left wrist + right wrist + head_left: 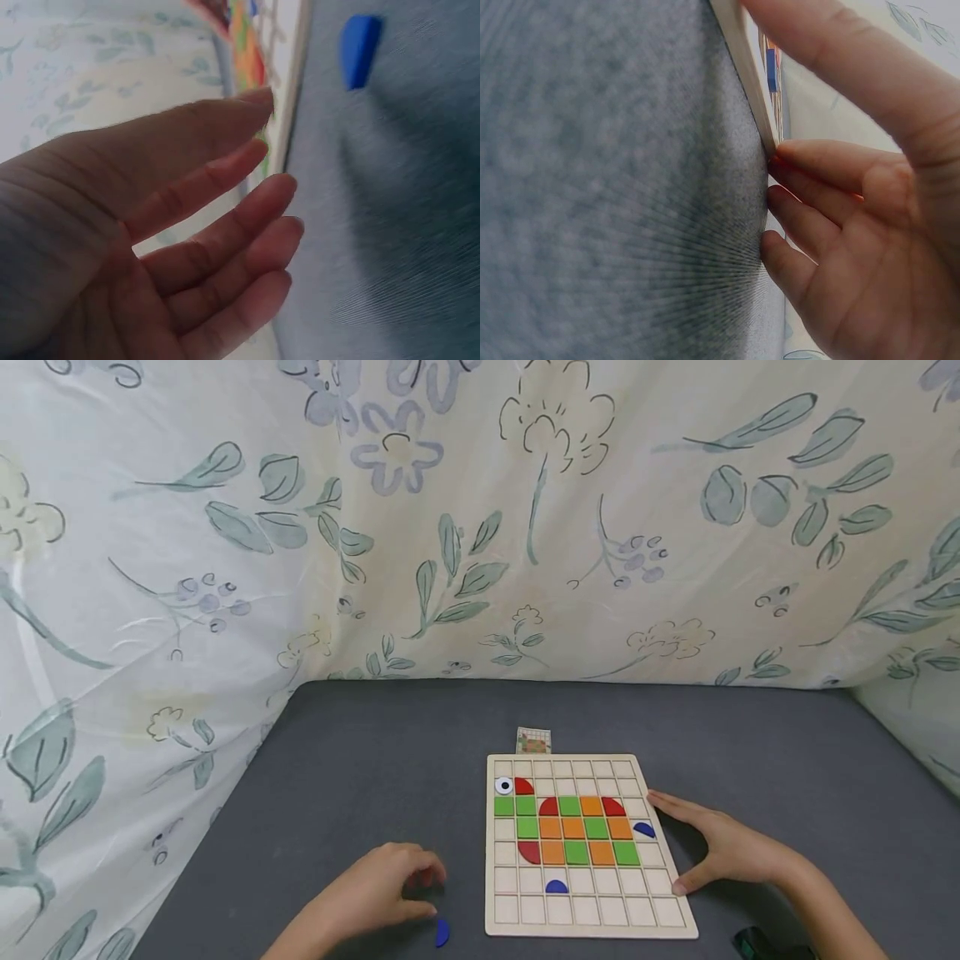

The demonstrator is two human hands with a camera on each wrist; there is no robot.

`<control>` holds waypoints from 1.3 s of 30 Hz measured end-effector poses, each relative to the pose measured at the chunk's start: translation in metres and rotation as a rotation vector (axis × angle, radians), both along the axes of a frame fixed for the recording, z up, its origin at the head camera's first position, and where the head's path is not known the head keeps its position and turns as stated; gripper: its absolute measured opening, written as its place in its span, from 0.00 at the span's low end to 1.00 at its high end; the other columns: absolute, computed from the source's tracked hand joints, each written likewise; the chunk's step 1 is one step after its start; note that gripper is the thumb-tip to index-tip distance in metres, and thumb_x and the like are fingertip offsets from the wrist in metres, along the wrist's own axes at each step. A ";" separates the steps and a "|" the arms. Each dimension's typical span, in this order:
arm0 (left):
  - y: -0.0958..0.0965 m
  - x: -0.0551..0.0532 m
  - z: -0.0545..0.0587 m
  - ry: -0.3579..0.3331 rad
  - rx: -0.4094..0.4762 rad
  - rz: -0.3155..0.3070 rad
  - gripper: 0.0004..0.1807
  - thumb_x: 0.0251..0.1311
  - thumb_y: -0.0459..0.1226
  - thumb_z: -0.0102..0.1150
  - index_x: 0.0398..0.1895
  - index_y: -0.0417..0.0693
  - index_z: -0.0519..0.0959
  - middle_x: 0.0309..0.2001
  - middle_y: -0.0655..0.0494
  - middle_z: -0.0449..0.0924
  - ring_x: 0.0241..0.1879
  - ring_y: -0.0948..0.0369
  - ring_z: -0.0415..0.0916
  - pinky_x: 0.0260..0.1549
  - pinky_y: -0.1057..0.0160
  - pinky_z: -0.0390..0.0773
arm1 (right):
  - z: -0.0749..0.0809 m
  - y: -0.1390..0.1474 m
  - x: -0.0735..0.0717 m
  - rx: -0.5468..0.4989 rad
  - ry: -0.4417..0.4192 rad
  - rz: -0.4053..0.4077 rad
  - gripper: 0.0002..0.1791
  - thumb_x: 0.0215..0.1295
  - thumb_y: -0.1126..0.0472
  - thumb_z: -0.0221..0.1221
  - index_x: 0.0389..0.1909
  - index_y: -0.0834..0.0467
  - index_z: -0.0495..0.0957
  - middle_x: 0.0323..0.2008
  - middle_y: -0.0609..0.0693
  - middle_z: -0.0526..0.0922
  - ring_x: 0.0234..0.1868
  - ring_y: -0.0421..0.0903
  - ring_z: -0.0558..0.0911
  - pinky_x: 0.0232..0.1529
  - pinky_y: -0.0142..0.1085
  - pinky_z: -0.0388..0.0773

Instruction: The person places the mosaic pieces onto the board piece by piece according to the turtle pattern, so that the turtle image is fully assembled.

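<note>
A pale wooden grid board (517, 910) lies on the dark table, bearing green and orange square tiles, red quarter-round pieces and an eye piece (504, 786). One blue half-round piece (557, 887) sits in a lower cell, and another blue half-round piece (644, 830) is near the right side. Left of the board, my left hand (378, 885) hovers with loosely bent fingers and nothing in them. A loose blue half-round piece (442, 932) lies just beyond its thumb, seen also in the left wrist view. My right hand (738, 847) touches the board's right edge with spread thumb and fingers.
Behind the board lies a small printed card (534, 741) with a coloured pattern. A dark object (756, 943) shows near the right forearm. Floral cloth (465, 568) hangs around the back and sides of the dark grey table (360, 760).
</note>
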State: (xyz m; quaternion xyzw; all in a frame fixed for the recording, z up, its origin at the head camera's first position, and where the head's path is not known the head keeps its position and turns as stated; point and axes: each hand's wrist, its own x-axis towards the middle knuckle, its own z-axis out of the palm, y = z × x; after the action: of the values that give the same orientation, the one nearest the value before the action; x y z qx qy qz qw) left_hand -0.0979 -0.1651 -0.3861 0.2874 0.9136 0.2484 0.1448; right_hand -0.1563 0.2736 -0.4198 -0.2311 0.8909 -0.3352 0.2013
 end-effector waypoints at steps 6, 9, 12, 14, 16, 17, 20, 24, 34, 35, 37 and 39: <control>-0.002 0.008 -0.011 -0.058 -0.025 -0.022 0.15 0.42 0.34 0.71 0.34 0.59 0.80 0.29 0.71 0.71 0.28 0.73 0.66 0.28 0.70 0.70 | 0.001 0.000 -0.001 -0.011 0.000 0.014 0.60 0.37 0.51 0.73 0.70 0.64 0.50 0.67 0.70 0.52 0.64 0.69 0.54 0.50 0.66 0.59; -0.001 0.009 -0.014 -0.083 -0.030 -0.035 0.15 0.43 0.33 0.70 0.33 0.61 0.80 0.30 0.71 0.71 0.29 0.74 0.66 0.29 0.71 0.70 | 0.002 0.000 -0.002 -0.018 -0.002 0.019 0.60 0.37 0.52 0.74 0.69 0.65 0.50 0.66 0.71 0.52 0.63 0.72 0.53 0.50 0.66 0.59; 0.001 0.009 -0.017 -0.094 -0.020 -0.043 0.15 0.41 0.32 0.71 0.31 0.62 0.80 0.30 0.72 0.70 0.29 0.74 0.66 0.29 0.72 0.70 | 0.002 -0.001 -0.001 -0.001 0.002 0.005 0.60 0.36 0.51 0.74 0.69 0.64 0.51 0.66 0.70 0.53 0.63 0.71 0.54 0.51 0.65 0.60; 0.001 0.009 -0.019 -0.081 -0.011 -0.050 0.14 0.40 0.33 0.71 0.29 0.61 0.80 0.29 0.72 0.69 0.28 0.74 0.65 0.28 0.72 0.70 | 0.002 -0.001 -0.001 0.002 0.000 0.001 0.60 0.36 0.51 0.74 0.69 0.64 0.51 0.66 0.70 0.53 0.64 0.70 0.55 0.51 0.65 0.60; 0.002 0.009 -0.019 -0.070 0.002 -0.058 0.14 0.40 0.33 0.72 0.27 0.61 0.80 0.29 0.72 0.69 0.27 0.74 0.65 0.28 0.73 0.70 | 0.002 -0.002 -0.001 0.004 -0.002 -0.002 0.60 0.36 0.51 0.74 0.69 0.64 0.51 0.66 0.70 0.53 0.64 0.70 0.55 0.51 0.65 0.59; 0.002 0.009 -0.020 -0.063 0.005 -0.062 0.13 0.40 0.33 0.72 0.27 0.61 0.80 0.28 0.72 0.69 0.27 0.74 0.65 0.28 0.73 0.70 | 0.003 -0.002 -0.001 -0.010 -0.012 -0.001 0.60 0.37 0.52 0.74 0.69 0.65 0.51 0.66 0.71 0.52 0.64 0.71 0.54 0.51 0.66 0.58; 0.002 0.009 -0.020 -0.059 0.014 -0.069 0.13 0.38 0.34 0.73 0.27 0.60 0.80 0.27 0.71 0.68 0.27 0.74 0.64 0.27 0.73 0.69 | 0.004 -0.003 -0.001 -0.010 -0.020 -0.005 0.60 0.36 0.52 0.74 0.69 0.65 0.51 0.66 0.71 0.52 0.64 0.72 0.53 0.51 0.67 0.58; 0.002 0.009 -0.020 -0.083 0.024 -0.069 0.14 0.38 0.35 0.73 0.27 0.61 0.80 0.27 0.72 0.68 0.27 0.74 0.65 0.27 0.74 0.69 | 0.004 -0.003 0.000 -0.008 -0.025 -0.010 0.60 0.36 0.52 0.74 0.69 0.65 0.51 0.66 0.71 0.52 0.64 0.72 0.53 0.51 0.67 0.57; 0.005 0.009 -0.023 -0.084 0.058 -0.111 0.12 0.40 0.36 0.73 0.30 0.59 0.84 0.30 0.73 0.72 0.29 0.76 0.67 0.30 0.74 0.71 | 0.002 -0.002 -0.001 -0.003 -0.015 -0.003 0.60 0.36 0.51 0.74 0.69 0.64 0.51 0.67 0.70 0.52 0.64 0.71 0.53 0.51 0.66 0.58; 0.005 0.009 -0.023 -0.078 0.059 -0.121 0.12 0.40 0.36 0.73 0.30 0.59 0.84 0.30 0.73 0.72 0.29 0.76 0.67 0.30 0.75 0.71 | 0.001 -0.002 -0.001 -0.008 -0.018 -0.004 0.60 0.36 0.51 0.74 0.69 0.64 0.51 0.67 0.70 0.52 0.64 0.71 0.53 0.51 0.66 0.58; 0.006 0.009 -0.023 -0.074 0.060 -0.139 0.12 0.40 0.36 0.73 0.31 0.59 0.84 0.30 0.73 0.72 0.29 0.77 0.67 0.29 0.75 0.71 | 0.001 -0.002 -0.001 -0.009 -0.016 -0.004 0.60 0.36 0.51 0.74 0.69 0.64 0.51 0.67 0.70 0.52 0.64 0.71 0.53 0.51 0.67 0.57; 0.006 0.009 -0.024 -0.072 0.062 -0.156 0.11 0.41 0.37 0.72 0.31 0.58 0.84 0.30 0.73 0.72 0.29 0.77 0.67 0.29 0.76 0.71 | 0.001 -0.002 -0.001 0.000 -0.012 -0.008 0.60 0.36 0.49 0.74 0.69 0.63 0.51 0.67 0.69 0.53 0.64 0.71 0.54 0.52 0.66 0.58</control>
State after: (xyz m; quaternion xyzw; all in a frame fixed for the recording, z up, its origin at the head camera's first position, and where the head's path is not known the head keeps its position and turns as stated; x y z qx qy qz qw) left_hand -0.0887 -0.1588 -0.4096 0.3528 0.8746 0.2747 0.1873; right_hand -0.1574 0.2720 -0.4189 -0.2257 0.8905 -0.3374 0.2055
